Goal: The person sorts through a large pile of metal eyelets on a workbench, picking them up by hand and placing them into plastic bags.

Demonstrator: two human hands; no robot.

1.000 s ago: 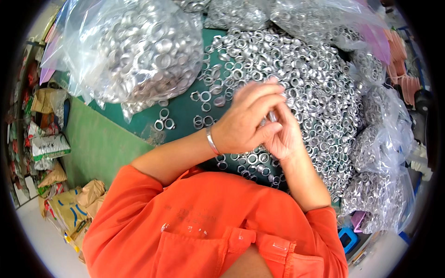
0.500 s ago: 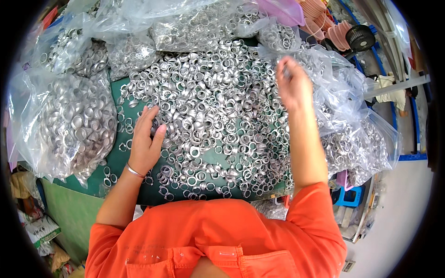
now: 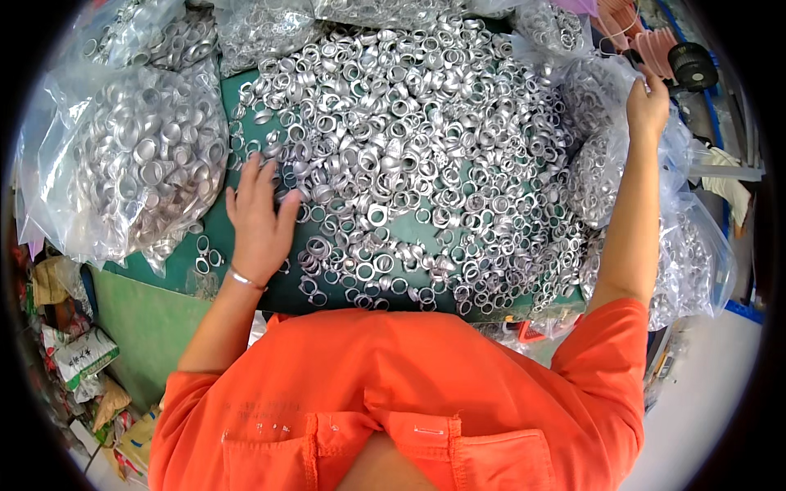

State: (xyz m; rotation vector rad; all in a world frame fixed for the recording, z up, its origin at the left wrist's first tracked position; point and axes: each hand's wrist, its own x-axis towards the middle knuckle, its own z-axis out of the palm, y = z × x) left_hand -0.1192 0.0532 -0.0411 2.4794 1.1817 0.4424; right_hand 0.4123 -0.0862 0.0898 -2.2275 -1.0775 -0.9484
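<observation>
"Silver-grey metal rings (image 3: 393, 123) cover most of the green table (image 3: 413, 233), heaped thickest toward the far side and thinner near the person's orange shirt (image 3: 352, 360). Where are the hands?"

"The left hand (image 3: 264, 217) is at the left edge of the heap, back upward, fingers spread and thumb well out. I can't say whether its fingertips touch the rings. A thin bracelet (image 3: 246, 280) circles that wrist."

"And the right hand (image 3: 649, 105)?"

"Well apart from the other, out past the right side of the heap. Its fingers point away from the body; whether they hold anything, I can't make out."

"What crowds that side?"

"Clear bags (image 3: 594, 164) full of rings line the right edge, and the forearm passes across them. Near the fingertips are pink coils (image 3: 653, 51) and a round black thing (image 3: 693, 65)."

"Is the left side freer?"

"Hardly. A big bag (image 3: 155, 155), bulging with rings, sits just beside the left hand. More packed bags (image 3: 266, 37) wall in the far edge. Three loose rings (image 3: 206, 257) lie apart, near the big bag's lower end."

"Anything lower down?"

"Jumbled packages (image 3: 86, 356) at the lower left, and something red (image 3: 530, 331) peeping out by the table's near edge."
</observation>
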